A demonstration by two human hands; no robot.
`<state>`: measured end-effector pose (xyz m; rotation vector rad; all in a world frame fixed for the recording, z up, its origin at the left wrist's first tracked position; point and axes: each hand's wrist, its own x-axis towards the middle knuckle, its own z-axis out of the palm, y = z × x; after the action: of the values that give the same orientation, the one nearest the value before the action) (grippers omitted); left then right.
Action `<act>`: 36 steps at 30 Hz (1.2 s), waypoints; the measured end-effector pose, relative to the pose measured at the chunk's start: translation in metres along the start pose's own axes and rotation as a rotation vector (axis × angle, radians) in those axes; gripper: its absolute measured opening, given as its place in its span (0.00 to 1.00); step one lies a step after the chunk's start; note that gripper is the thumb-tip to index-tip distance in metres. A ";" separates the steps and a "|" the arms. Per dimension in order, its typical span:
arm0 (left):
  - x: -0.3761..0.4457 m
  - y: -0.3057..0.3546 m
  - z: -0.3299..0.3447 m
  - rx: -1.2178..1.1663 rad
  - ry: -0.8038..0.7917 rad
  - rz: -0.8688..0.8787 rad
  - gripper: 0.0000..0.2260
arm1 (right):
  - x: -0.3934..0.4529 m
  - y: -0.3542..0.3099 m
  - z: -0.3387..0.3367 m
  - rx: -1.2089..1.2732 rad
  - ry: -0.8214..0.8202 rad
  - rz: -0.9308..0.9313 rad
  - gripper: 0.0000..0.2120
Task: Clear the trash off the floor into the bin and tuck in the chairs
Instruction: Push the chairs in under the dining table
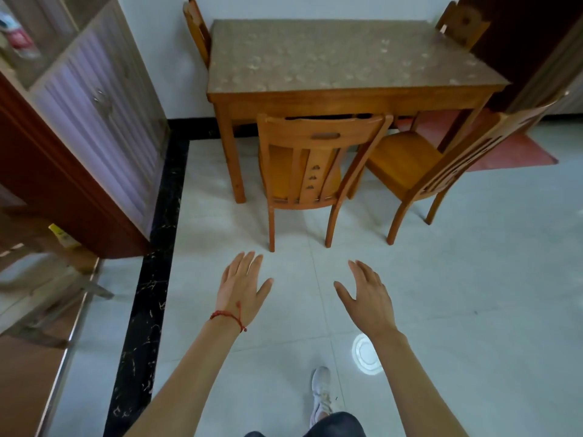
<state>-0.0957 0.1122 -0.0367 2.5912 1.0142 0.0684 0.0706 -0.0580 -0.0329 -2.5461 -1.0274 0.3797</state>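
Note:
Both my hands reach forward over the pale tiled floor, palms down and empty. My left hand [243,285], with a red string at the wrist, and my right hand [366,291] have their fingers spread. Just beyond them stands a wooden chair [318,159] with its back to me, its seat partly under the wooden table [347,58]. A second wooden chair [422,159] stands pulled out and turned at an angle by the table's right front corner. Two more chairs [197,29] [462,23] sit at the table's far corners. No trash or bin is in view.
A cabinet with ribbed doors [94,121] and a dark red door frame [47,184] stand at the left, behind a black marble floor strip [157,247]. A red mat [517,146] lies right of the table. A round white light reflection [366,353] shows on the tiles near my shoe [320,392].

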 end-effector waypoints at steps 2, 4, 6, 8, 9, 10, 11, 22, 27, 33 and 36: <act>0.024 0.014 -0.003 -0.006 0.025 -0.020 0.34 | 0.027 0.007 -0.013 -0.004 -0.003 -0.024 0.27; 0.047 0.029 -0.004 -0.012 0.048 -0.023 0.38 | 0.052 0.015 -0.028 -0.006 -0.009 -0.038 0.27; 0.070 0.044 -0.004 -0.007 0.071 -0.030 0.32 | 0.076 0.023 -0.043 -0.005 -0.006 -0.061 0.27; 0.095 0.057 -0.006 -0.009 0.067 -0.040 0.26 | 0.103 0.032 -0.058 -0.003 0.007 -0.074 0.27; 0.107 0.063 -0.006 -0.014 0.065 -0.045 0.25 | 0.117 0.037 -0.065 -0.001 0.011 -0.072 0.27; 0.118 0.068 -0.008 -0.022 0.064 -0.052 0.25 | 0.130 0.040 -0.071 0.004 0.013 -0.064 0.27; 0.128 0.072 -0.010 -0.028 0.067 -0.055 0.25 | 0.141 0.043 -0.075 0.010 0.015 -0.054 0.27; 0.276 0.071 -0.025 -0.073 0.052 -0.030 0.26 | 0.275 0.029 -0.084 0.059 0.025 -0.006 0.26; 0.330 0.064 -0.032 -0.110 0.040 -0.041 0.26 | 0.328 0.016 -0.090 0.072 0.052 0.005 0.25; 0.368 0.075 -0.041 -0.479 0.029 -0.223 0.24 | 0.371 0.006 -0.093 0.365 0.074 0.185 0.23; 0.385 0.084 -0.043 -0.684 0.046 -0.374 0.23 | 0.392 -0.002 -0.098 0.527 0.042 0.287 0.21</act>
<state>0.2371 0.3242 0.0002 1.7714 1.2137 0.3185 0.3806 0.1976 0.0132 -2.1998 -0.4604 0.5838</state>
